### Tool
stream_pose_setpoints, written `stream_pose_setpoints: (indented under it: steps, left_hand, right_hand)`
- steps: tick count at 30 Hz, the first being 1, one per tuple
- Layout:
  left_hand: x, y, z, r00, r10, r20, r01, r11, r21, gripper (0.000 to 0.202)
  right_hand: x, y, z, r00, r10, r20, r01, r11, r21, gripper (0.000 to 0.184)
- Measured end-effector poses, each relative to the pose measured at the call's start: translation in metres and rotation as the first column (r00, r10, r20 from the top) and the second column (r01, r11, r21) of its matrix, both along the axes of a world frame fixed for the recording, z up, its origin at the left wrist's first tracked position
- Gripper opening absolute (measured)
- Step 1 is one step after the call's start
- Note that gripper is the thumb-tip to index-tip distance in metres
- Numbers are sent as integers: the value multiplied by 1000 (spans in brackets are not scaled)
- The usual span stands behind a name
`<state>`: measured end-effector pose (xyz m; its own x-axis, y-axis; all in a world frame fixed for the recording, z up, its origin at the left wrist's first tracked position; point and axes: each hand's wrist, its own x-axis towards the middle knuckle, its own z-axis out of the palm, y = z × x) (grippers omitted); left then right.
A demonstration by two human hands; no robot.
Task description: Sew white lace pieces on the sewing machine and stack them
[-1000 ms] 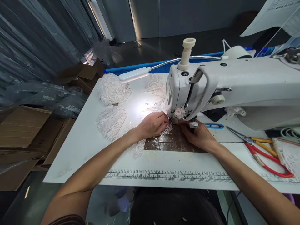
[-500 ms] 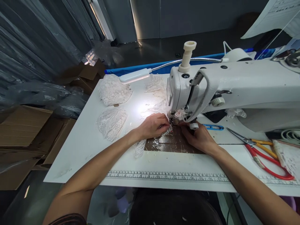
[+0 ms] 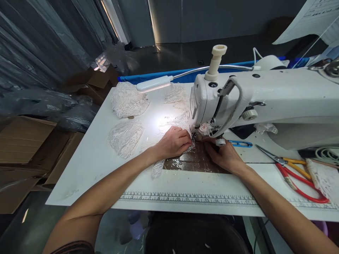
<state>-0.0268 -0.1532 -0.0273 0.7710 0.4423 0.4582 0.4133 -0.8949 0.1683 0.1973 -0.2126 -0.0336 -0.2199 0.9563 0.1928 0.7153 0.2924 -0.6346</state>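
Note:
Under the head of a white sewing machine (image 3: pixel 286 95), both hands work close to the needle area. My left hand (image 3: pixel 176 141) is closed on white lace fabric (image 3: pixel 158 168), just left of the presser foot. The lace runs beneath this hand, and one end hangs toward the front. On the other side, my right hand (image 3: pixel 225 153) lies low beside the needle area, its fingertips hidden behind the machine's parts. Whether it grips anything I cannot make out. A brown plate (image 3: pixel 196 164) lies beneath both hands, strewn with thread bits.
Lace piles (image 3: pixel 129 100) and a second lace bundle (image 3: pixel 125 138) lie on the left. A lit lamp (image 3: pixel 154 84) hangs over the table. Red-handled scissors (image 3: pixel 299 183), a blue thread snipper (image 3: pixel 240 144) and a printed ruler (image 3: pixel 190 199) are at the right and front. Cardboard boxes (image 3: pixel 29 141) stand left.
The view has shifted very slightly, so the machine appears a little farther right. Both hands stay at the needle area with almost no visible movement.

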Motion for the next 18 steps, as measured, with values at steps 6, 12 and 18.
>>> stream_pose_setpoints:
  steps: [6,12,18]
  left_hand:
    - [1,-1,-1,999,6,-52,-1,995,97,20]
    - [-5,-4,0,999,-48,-18,48,999,-4,15]
    - [-8,-5,-2,996,-88,-25,89,995,50,15]
  right_hand:
    - [-8,-2,2,985,26,169,-34,998,44,32]
    - [-14,-4,3,966,58,253,-84,992,93,33]
    - [-15,-6,-5,963,51,265,-98,981,165,36]
